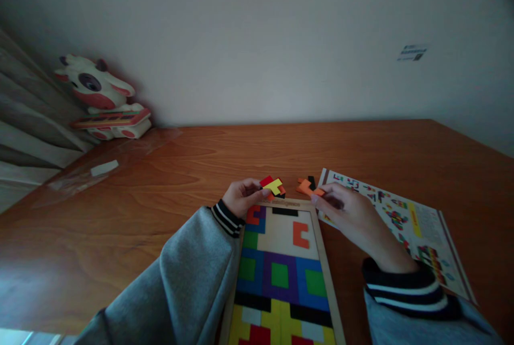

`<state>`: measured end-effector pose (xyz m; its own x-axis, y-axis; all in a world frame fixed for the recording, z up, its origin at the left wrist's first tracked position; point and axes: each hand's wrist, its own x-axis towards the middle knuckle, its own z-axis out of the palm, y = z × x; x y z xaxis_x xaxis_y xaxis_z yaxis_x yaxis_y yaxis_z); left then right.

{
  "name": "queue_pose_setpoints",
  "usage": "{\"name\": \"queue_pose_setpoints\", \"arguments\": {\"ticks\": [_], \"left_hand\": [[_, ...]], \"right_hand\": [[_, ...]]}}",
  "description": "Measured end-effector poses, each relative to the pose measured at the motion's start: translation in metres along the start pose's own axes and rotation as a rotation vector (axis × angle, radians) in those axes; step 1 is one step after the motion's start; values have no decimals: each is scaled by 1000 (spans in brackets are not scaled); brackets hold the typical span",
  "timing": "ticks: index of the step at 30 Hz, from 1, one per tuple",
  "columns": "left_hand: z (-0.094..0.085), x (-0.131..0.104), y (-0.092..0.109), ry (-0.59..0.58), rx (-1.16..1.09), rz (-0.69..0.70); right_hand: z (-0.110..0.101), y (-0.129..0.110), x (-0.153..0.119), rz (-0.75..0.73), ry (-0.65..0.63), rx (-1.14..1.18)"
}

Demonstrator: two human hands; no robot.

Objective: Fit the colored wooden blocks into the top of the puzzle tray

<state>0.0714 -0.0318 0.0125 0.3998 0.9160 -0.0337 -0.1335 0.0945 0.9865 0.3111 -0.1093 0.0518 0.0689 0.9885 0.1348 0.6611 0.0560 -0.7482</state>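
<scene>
At the far edge of the puzzle tray (pixel 317 248): both hands at work over loose pieces.
Left hand (pixel 241 197): curled, fingertips pinching a yellow piece (pixel 273 186) atop red and orange ones, likely bunched for sorting.
Right hand (pixel 353 214): palm down, wrist angled inward, fingertips pressed on an orange piece (pixel 305 187), black piece (pixel 311 181) just beyond.
Beneath the right wrist: pattern sheet (pixel 417 227), flat, seemingly for reference.
Nearer than both grips: tray mostly filled.

I see grey sweatshirt sleeves (pixel 188 275) on both my arms, each ending in a black cuff (pixel 405 283) with white stripes.
</scene>
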Motion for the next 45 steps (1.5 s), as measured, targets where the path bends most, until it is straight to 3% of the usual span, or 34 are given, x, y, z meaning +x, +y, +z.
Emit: {"name": "queue_pose_setpoints", "arguments": {"ticks": [7,11,15,19,23,27,30,35,38,45], "left_hand": [[1,0,1,-15,24,26],[2,-1,2,-31,67,42],[1,-3,1,-55,179,55],[-2,-3,0,-120,276,180],[-2,-2,0,-158,266,220],[-2,0,2,-7,89,127],[-3,3,4,145,43,171],[-16,11,3,233,130,259],[-29,16,0,242,275,262],[-50,18,3,280,861,258]], "right_hand": [[7,14,3,85,45,-69],[9,24,4,88,70,-233],[12,9,5,55,162,-262],[27,-20,5,-122,25,45],[48,-29,6,-185,-91,121],[55,-14,11,-176,65,-29],[52,-5,21,-217,157,-183],[53,-9,47,-357,94,-271],[63,-9,62,-381,31,-310],[75,-1,74,-306,-17,-334]]}}
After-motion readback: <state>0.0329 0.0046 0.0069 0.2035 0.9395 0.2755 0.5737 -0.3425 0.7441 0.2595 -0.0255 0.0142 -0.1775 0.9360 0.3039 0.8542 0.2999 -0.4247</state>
